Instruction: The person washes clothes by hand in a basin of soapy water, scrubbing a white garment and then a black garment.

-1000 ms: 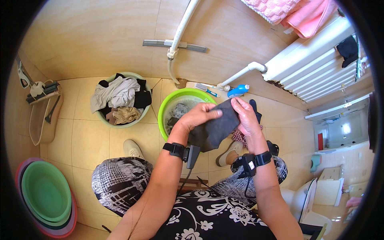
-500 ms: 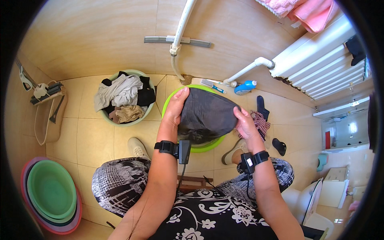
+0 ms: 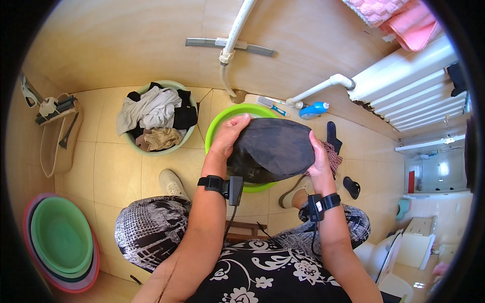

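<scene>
A dark grey-black cloth (image 3: 278, 146) is stretched out between my two hands over a bright green basin (image 3: 216, 124). It covers most of the basin's inside; what kind of garment it is, I cannot tell. My left hand (image 3: 229, 136) grips the cloth's left edge, thumb on top. Closed on the right edge is my right hand (image 3: 319, 157), its thumb along the cloth and its other fingers mostly hidden. Each wrist wears a black strap with a small device.
A pale green basin (image 3: 191, 135) of clothes stands to the left. Stacked basins (image 3: 63, 237) lie lower left. A brush (image 3: 272, 106), a blue bottle (image 3: 313, 110), a checked cloth (image 3: 332, 159) and dark slippers (image 3: 351, 187) are beyond or right of the green basin. A radiator (image 3: 419, 91) lines the wall.
The cloth has shifted slightly right and been spread wider and flatter. My right hand has moved a little right and down, and its grip now sits along the cloth's side.
</scene>
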Tool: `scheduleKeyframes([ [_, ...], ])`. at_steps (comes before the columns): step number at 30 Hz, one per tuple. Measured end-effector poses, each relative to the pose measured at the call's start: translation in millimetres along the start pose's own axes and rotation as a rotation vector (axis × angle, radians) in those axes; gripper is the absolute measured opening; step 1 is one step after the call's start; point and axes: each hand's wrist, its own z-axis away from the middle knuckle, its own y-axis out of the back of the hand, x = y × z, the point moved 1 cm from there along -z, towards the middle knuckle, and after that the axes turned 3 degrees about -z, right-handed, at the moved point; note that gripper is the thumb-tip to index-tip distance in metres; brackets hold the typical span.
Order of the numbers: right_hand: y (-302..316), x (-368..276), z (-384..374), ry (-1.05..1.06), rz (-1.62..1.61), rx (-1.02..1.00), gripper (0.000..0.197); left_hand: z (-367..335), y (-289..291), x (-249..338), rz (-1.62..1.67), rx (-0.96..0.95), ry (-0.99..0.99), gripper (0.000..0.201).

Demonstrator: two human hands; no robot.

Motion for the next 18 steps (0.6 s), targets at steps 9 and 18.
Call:
scheduleKeyframes([
  [9, 24.4, 7.3, -28.1, -0.136, -0.129, 0.017, 0.043, 9.9, 18.0, -46.9, -0.562, -0.307, 0.281, 0.040],
  [18, -2.5, 42.2, -53.6, -0.564, 1.558, -0.514, 0.058, -19.6, 59.4, -64.1, 0.177, 0.122, 0.241, 0.057],
])
